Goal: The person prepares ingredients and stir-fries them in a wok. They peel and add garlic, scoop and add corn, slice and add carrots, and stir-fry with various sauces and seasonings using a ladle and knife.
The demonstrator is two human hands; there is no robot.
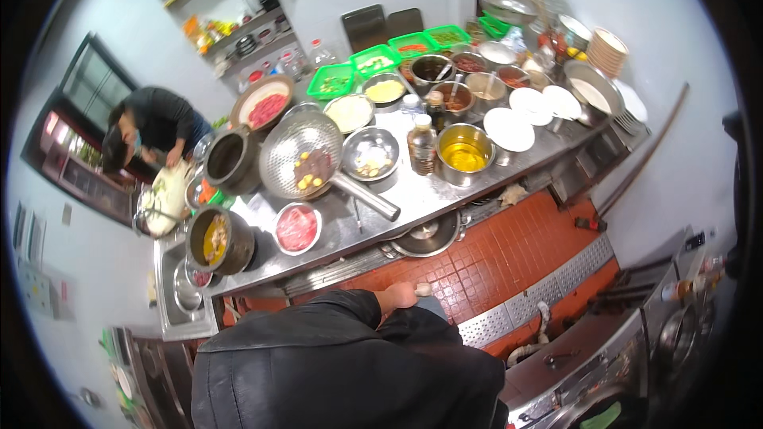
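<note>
In front of my body, my left hand (397,295) comes out of a black leather sleeve (350,303), its fingers curled closed. A small pale thing (423,290) shows at its far end; what it is I cannot make out. My right sleeve (421,326) is bent across my front, and the right hand is hidden. Beyond the hands, along the near edge of the steel counter (334,248), are a bowl of pink raw meat (298,229), a large perforated strainer (290,143) with dark and yellow pieces, and a metal pot of yellow oil (466,155).
A co-worker (163,123) in dark clothes bends over pale food at the far left. Green baskets (331,81), sauce pots (457,97), white plates (509,129) and bottles (421,147) crowd the counter. Below it sits a steel basin (429,242); a stove (588,381) stands lower right.
</note>
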